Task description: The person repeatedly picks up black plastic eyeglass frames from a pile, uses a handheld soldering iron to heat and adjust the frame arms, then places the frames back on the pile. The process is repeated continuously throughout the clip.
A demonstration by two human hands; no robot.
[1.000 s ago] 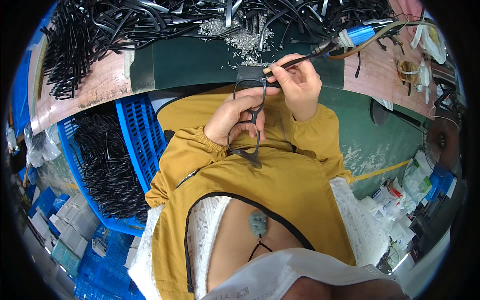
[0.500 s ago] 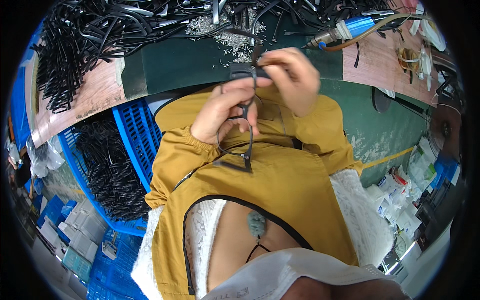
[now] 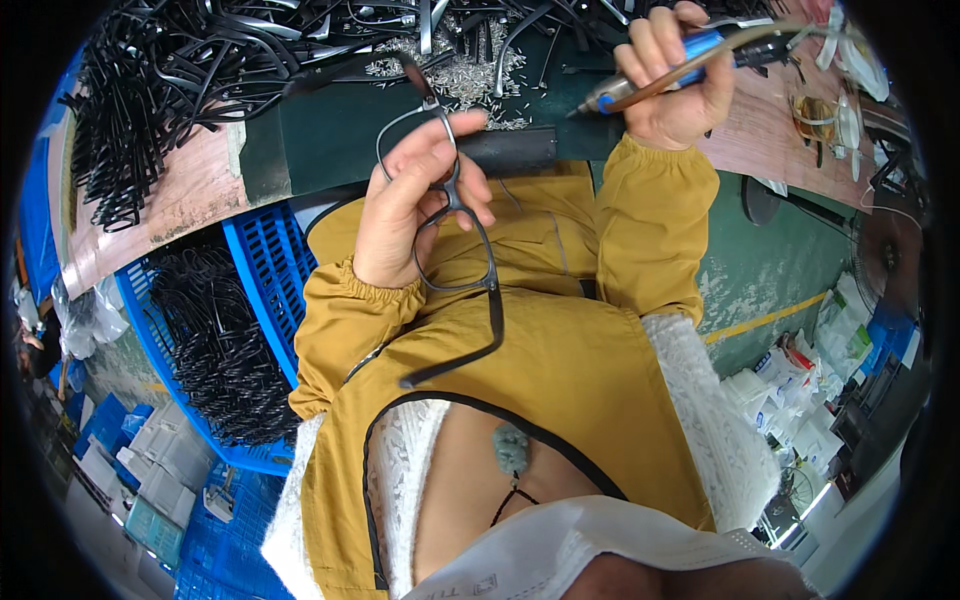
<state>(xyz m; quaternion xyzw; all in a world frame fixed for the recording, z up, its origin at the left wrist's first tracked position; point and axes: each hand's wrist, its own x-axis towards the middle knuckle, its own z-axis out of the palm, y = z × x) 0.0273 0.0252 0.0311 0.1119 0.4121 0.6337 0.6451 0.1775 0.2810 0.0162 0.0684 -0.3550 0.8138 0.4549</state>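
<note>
My left hand (image 3: 395,200) is closed around a pair of black eyeglass frames (image 3: 489,245) at the bridge and one rim, above my lap near the table's edge. Both temples are on it: one reaches up over the table, the other hangs down over my apron. No lenses can be made out. My right hand (image 3: 660,105) grips a blue power screwdriver (image 3: 703,44) with a brownish hose, its tip pointing left over the green mat. Between the hands, a dark block (image 3: 525,148) sits at the mat's front edge. Small metal screws (image 3: 490,80) lie heaped beyond it.
Black temples (image 3: 250,60) are piled along the back and left of the table. A blue basket (image 3: 275,462) full of black frames (image 3: 225,350) stands at my left. Small parts and a wire lie at the right end. Bags and boxes are on the floor at both sides.
My right hand has left the frames, moved right and taken hold of the screwdriver, which lay on the table. My left hand has shifted slightly left and up with the frames, the lower temple now swung out.
</note>
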